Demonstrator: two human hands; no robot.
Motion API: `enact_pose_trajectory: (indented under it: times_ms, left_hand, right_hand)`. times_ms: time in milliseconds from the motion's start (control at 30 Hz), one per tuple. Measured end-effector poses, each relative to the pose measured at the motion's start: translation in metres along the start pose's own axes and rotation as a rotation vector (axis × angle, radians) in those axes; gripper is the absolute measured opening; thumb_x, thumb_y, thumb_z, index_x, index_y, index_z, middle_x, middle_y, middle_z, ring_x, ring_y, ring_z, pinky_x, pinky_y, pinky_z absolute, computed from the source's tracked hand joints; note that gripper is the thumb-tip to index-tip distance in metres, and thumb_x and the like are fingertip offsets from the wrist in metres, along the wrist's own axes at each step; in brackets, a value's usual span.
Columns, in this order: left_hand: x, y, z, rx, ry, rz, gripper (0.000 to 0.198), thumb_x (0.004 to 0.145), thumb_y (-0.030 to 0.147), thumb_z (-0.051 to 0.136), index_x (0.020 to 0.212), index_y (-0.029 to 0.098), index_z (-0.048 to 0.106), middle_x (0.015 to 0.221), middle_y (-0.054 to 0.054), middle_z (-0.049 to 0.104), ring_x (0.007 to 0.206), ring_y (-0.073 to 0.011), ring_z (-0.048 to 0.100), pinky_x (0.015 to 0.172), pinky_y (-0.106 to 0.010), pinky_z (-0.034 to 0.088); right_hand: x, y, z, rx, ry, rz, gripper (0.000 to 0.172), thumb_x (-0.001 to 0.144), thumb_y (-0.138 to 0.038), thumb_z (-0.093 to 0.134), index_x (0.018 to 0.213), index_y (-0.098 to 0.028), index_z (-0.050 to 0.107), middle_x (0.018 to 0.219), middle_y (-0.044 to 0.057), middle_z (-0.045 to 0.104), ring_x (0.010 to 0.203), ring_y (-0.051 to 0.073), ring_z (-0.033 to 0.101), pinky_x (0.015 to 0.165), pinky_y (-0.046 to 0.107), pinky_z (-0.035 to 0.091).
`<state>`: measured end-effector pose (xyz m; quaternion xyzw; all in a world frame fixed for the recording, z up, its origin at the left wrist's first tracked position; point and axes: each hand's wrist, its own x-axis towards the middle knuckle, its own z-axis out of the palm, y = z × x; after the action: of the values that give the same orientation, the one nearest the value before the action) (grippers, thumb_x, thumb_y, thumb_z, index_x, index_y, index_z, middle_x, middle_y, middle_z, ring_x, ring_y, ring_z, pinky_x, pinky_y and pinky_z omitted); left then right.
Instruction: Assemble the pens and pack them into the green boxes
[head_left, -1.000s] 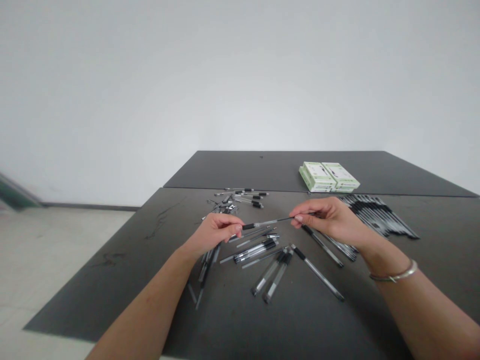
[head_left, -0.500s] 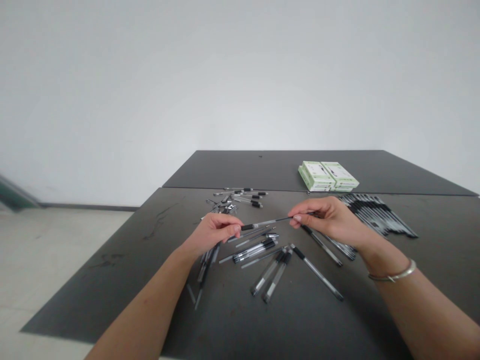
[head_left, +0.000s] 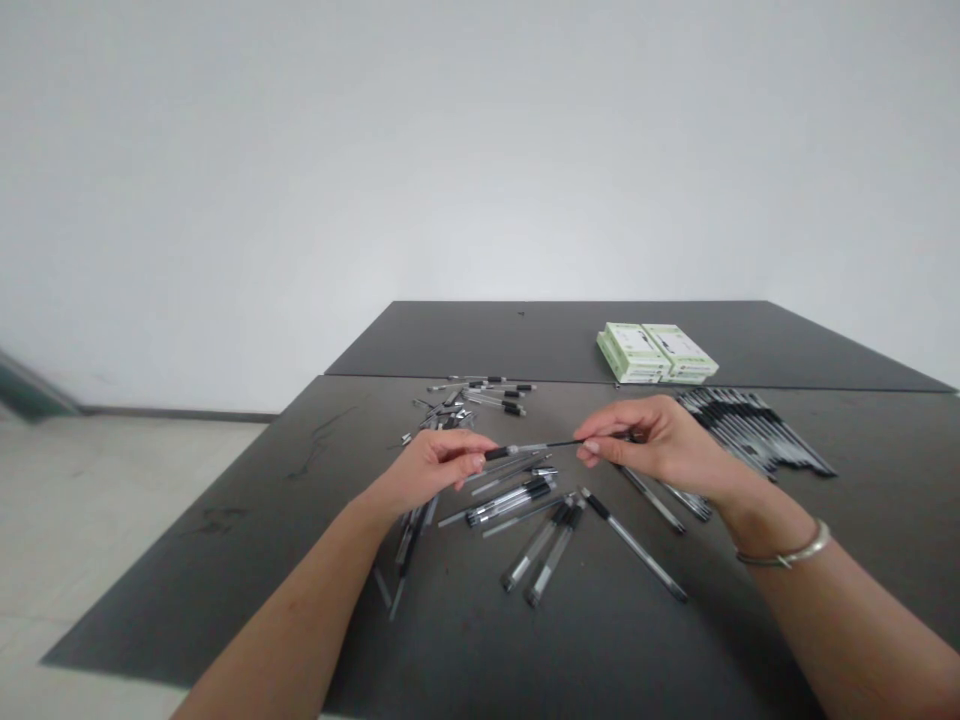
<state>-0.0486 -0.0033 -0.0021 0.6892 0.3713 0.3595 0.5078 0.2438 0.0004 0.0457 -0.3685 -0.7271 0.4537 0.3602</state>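
Observation:
My left hand (head_left: 439, 468) is closed, thumb and fingers pinching a pen barrel (head_left: 498, 453) by its black grip end. Held between thumb and fingertips of my closed right hand (head_left: 651, 438) is a thin dark ink refill (head_left: 564, 443). It lines up with the barrel, and its left part appears to lie inside the clear tube. The refill's far end is hidden by the right fingers. Below the hands lie clear pens with black grips (head_left: 514, 500) and several loose refills.
Pen parts (head_left: 450, 405) are scattered behind my left hand. A neat row of pens (head_left: 750, 430) lies at the right. Stacked green-and-white boxes (head_left: 656, 355) stand farther back on the dark table (head_left: 465, 340). Single pens (head_left: 637, 545) lie near the front.
My left hand has shifted slightly right with the barrel, so less of the barrel and refill shows between the hands. My right hand is almost in the same place.

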Motion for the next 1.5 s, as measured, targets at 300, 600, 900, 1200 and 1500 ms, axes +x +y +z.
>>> enact_pose_trajectory:
  times_ms: [300, 600, 900, 1200, 1500]
  left_hand:
    - [0.000, -0.004, 0.000, 0.077, -0.075, -0.007, 0.039, 0.091, 0.035, 0.053, 0.123, 0.015, 0.063, 0.057, 0.005, 0.049, 0.052, -0.0088, 0.044, 0.056, -0.022, 0.037]
    - [0.002, 0.000, 0.009, 0.101, -0.068, -0.047, 0.033, 0.087, 0.042, 0.058, 0.087, 0.011, 0.069, 0.070, -0.001, 0.060, 0.065, -0.0125, 0.052, 0.060, -0.022, 0.039]
    - [-0.001, 0.002, 0.011, 0.032, -0.155, -0.132, 0.028, 0.083, 0.039, 0.064, 0.079, 0.011, 0.067, 0.064, 0.001, 0.059, 0.059, -0.0104, 0.052, 0.059, -0.022, 0.039]
    - [-0.001, -0.003, 0.011, 0.005, -0.151, -0.141, 0.029, 0.082, 0.041, 0.065, 0.078, 0.012, 0.064, 0.062, 0.003, 0.053, 0.057, -0.0093, 0.047, 0.056, -0.021, 0.034]
    - [0.003, -0.003, 0.015, -0.006, -0.159, -0.029, 0.036, 0.086, 0.046, 0.061, 0.084, 0.011, 0.062, 0.070, 0.000, 0.056, 0.063, -0.0103, 0.048, 0.060, -0.022, 0.037]
  right_hand:
    - [0.007, 0.004, 0.025, 0.188, 0.070, 0.040, 0.018, 0.071, -0.032, 0.079, 0.078, -0.016, 0.074, 0.066, 0.004, 0.074, 0.059, 0.015, 0.070, 0.062, 0.026, 0.057]
    - [0.009, 0.013, 0.038, 0.204, 0.021, 0.119, 0.022, 0.070, -0.033, 0.079, 0.080, -0.015, 0.074, 0.068, 0.006, 0.075, 0.062, 0.017, 0.071, 0.062, 0.028, 0.059]
    - [0.008, 0.012, 0.038, 0.287, -0.035, 0.188, 0.023, 0.067, -0.030, 0.082, 0.080, -0.013, 0.073, 0.066, 0.006, 0.075, 0.059, 0.015, 0.071, 0.056, 0.023, 0.057]
    - [0.011, 0.021, 0.048, 0.473, -0.077, 0.099, 0.022, 0.072, -0.027, 0.080, 0.091, -0.015, 0.073, 0.074, 0.004, 0.076, 0.063, 0.012, 0.070, 0.058, 0.020, 0.056]
    - [0.013, 0.028, 0.086, 0.429, -0.096, 0.088, 0.031, 0.084, -0.045, 0.065, 0.088, -0.014, 0.067, 0.071, 0.003, 0.069, 0.062, 0.011, 0.066, 0.053, 0.020, 0.052]
